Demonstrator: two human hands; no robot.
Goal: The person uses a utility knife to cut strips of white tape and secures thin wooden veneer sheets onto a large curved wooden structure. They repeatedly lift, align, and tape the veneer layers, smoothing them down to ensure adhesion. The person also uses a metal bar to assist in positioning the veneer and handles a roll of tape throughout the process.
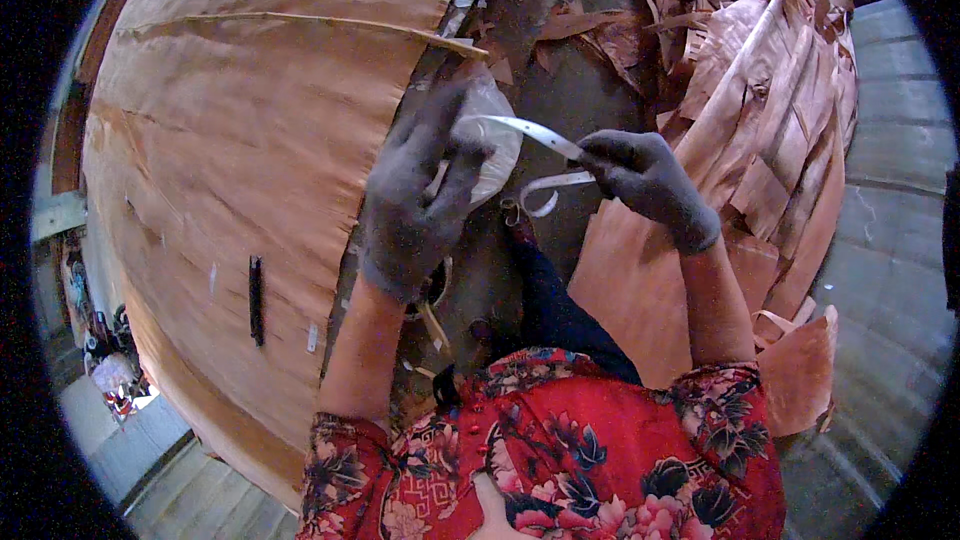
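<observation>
Both my hands wear grey gloves. My left hand [420, 185], slightly blurred, is closed round the near side of a whitish roll of tape [497, 145] beside the edge of the big veneer sheets. A white strip of tape [540, 133] dotted with small holes runs from the roll to my right hand [650, 180]. The fingers of that hand are closed in a pinch on the strip. Its loose end [543, 202] hangs curled below the fingers, between my two hands.
Large tan veneer sheets [250, 170] spread on the left, with a black bar [256, 300] and a thin wooden strip [300, 18] lying on them. On the right rises a heap of reddish veneer scraps [760, 90]. Torn pieces [590, 25] litter the floor ahead.
</observation>
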